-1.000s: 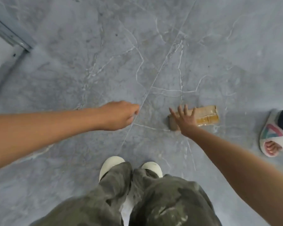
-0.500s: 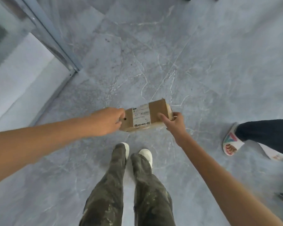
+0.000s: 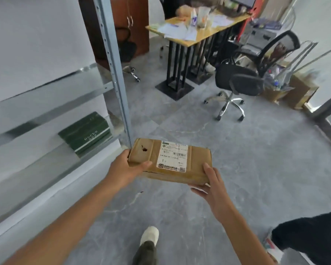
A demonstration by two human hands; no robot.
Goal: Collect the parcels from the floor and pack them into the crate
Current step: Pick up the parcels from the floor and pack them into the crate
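A flat brown cardboard parcel (image 3: 195,159) with a white shipping label and a small hole in its top hangs in the air in front of me, held level above the grey floor. My left hand (image 3: 125,170) grips its left end, thumb on top. My right hand (image 3: 214,186) supports its right near corner from below, fingers against the edge. No crate is in view.
A metal shelf post (image 3: 115,73) stands just behind the parcel, with a green box (image 3: 85,133) on a low shelf at left. A wooden desk (image 3: 197,33) and a black office chair (image 3: 245,79) stand farther back. Another person's leg and slipper (image 3: 273,247) are at lower right.
The parcel was picked off the floor by my right hand, then taken in both hands and raised. My view has lifted from the floor to the room.
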